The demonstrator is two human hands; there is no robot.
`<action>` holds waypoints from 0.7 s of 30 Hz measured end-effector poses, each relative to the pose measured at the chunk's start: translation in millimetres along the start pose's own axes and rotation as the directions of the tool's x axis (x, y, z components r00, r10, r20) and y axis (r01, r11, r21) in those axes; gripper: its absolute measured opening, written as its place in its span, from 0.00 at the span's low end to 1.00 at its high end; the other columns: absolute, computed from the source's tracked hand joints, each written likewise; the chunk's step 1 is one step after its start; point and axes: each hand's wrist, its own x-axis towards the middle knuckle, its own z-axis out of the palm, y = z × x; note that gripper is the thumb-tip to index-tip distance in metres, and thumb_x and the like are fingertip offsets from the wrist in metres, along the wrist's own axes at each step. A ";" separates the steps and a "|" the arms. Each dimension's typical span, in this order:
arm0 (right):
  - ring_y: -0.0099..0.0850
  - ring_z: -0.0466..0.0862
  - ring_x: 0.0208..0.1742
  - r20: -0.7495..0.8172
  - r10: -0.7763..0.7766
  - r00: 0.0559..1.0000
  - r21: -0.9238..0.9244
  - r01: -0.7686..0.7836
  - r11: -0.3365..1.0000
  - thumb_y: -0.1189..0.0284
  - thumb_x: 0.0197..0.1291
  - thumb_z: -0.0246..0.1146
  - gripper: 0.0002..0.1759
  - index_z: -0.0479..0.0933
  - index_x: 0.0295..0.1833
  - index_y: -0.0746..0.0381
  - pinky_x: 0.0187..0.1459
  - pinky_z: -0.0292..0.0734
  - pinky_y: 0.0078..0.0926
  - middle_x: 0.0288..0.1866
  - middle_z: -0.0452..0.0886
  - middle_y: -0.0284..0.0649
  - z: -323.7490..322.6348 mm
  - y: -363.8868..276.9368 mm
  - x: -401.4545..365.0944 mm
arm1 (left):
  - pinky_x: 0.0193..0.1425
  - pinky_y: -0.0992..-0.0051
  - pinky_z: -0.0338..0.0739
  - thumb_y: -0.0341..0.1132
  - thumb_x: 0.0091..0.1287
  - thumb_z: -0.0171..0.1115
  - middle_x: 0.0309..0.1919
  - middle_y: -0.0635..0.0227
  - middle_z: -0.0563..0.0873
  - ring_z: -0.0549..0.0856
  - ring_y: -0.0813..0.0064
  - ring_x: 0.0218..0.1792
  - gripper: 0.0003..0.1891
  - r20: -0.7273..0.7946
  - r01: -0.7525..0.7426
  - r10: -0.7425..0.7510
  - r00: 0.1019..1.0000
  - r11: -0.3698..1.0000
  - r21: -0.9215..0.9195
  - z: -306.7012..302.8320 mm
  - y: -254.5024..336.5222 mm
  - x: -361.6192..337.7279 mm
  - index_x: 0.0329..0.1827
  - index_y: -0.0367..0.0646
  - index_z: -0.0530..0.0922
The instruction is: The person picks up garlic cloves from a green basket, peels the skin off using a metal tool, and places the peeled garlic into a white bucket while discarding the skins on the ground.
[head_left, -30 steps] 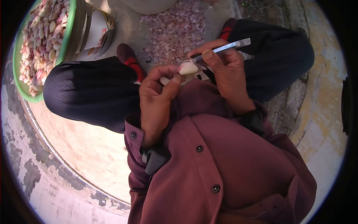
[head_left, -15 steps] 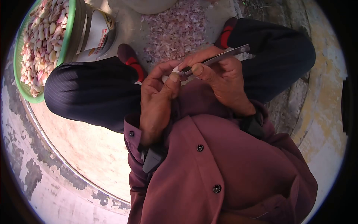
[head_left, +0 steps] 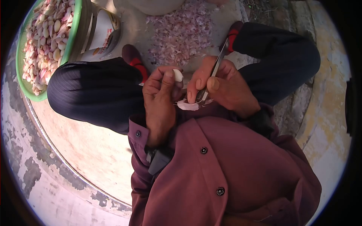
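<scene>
White, smooth garlic clove (head_left: 178,76) pinched by thumb and fingers of left hand (head_left: 160,103), beside right hand (head_left: 235,90), where knife (head_left: 217,66) is gripped; pale peel (head_left: 187,106) at tip. Green mesh basket (head_left: 76,28), upper left, heaped with loose garlic cloves (head_left: 47,45), cream to pinkish-purple.

And they've parted! The left grip (head_left: 160,96) is now clear of the knife (head_left: 217,64), a white clove (head_left: 178,76) popping up at its thumb; the right grip (head_left: 230,86) has swung that knife steeper, pale skin (head_left: 187,105) now just below its fingertips.
</scene>
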 end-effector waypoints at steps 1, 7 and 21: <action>0.31 0.84 0.39 0.008 -0.002 1.000 0.000 0.002 1.000 0.64 0.67 0.62 0.12 0.73 0.40 0.61 0.42 0.79 0.27 0.36 0.83 0.45 2.1 -2.9 -1.3 | 0.29 0.87 0.65 0.38 0.75 0.53 0.28 0.73 0.78 0.71 0.89 0.25 0.12 0.008 -0.013 0.013 1.000 0.998 -0.065 -4.4 0.1 4.9 0.46 0.37 0.77; 0.30 0.83 0.39 -0.127 -0.044 0.991 0.206 0.069 0.976 0.64 0.68 0.61 0.12 0.73 0.41 0.62 0.42 0.78 0.27 0.36 0.82 0.43 -33.1 -1.5 -1.3 | 0.27 0.84 0.60 0.40 0.74 0.55 0.24 0.72 0.75 0.67 0.86 0.22 0.14 0.110 -0.250 0.271 0.956 0.953 -0.170 7.7 69.2 23.6 0.46 0.35 0.77; 0.19 0.80 0.41 -0.494 -0.161 0.855 -0.453 -0.094 0.887 0.68 0.65 0.65 0.12 0.79 0.47 0.66 0.46 0.75 0.21 0.38 0.83 0.34 -73.9 24.7 7.3 | 0.46 0.79 0.71 0.18 0.65 0.48 0.50 0.51 0.76 0.74 0.74 0.36 0.18 0.236 -0.386 0.407 0.883 0.913 -0.131 66.8 181.1 132.0 0.59 0.28 0.66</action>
